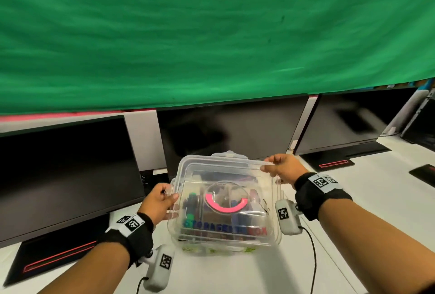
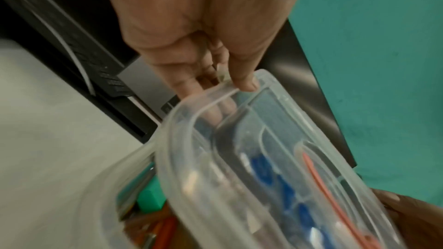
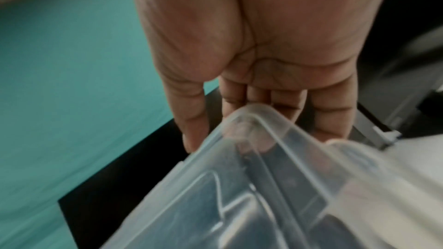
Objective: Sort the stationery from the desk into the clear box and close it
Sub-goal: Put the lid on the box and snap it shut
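A black monitor (image 1: pixel 63 171) stands at the far left of the white desk (image 1: pixel 235 270), its flat base (image 1: pixel 56 258) edged with a red line. Just beside it to the right the person's left hand (image 1: pixel 160 202) holds the left edge of the clear lid (image 1: pixel 226 176); in the left wrist view the thumb (image 2: pixel 242 77) presses on top of the rim and the fingers curl beneath it, so the hand is pinching the lid. A black band with a printed marker wraps that wrist, and a small white camera (image 1: pixel 159 268) hangs under it with a cable trailing off.

In the middle of the desk sits the clear box (image 1: pixel 223 230), close to the front edge. The lid is tilted above it, not seated: in the left wrist view there is a gap between lid and box rim on the left side. Through the plastic show pens (image 1: pixel 193 202), a pink ring (image 1: pixel 226 204) and other blurred stationery. Blue and red lettering runs across the front of the box.

Behind the box stands a second dark monitor (image 1: pixel 233 129). The right hand (image 1: pixel 282 169) grips the far right corner of the lid, thumb on top and fingers wrapped under the edge, as the right wrist view shows. It wears the same band and hanging camera (image 1: pixel 288 217).

Further right a third monitor (image 1: pixel 353 122) stands on a base with a red strip, and a dark flat object (image 1: pixel 423 172) lies at the edge of view; what it is cannot be told. A green cloth (image 1: pixel 211 30) hangs behind the whole row.
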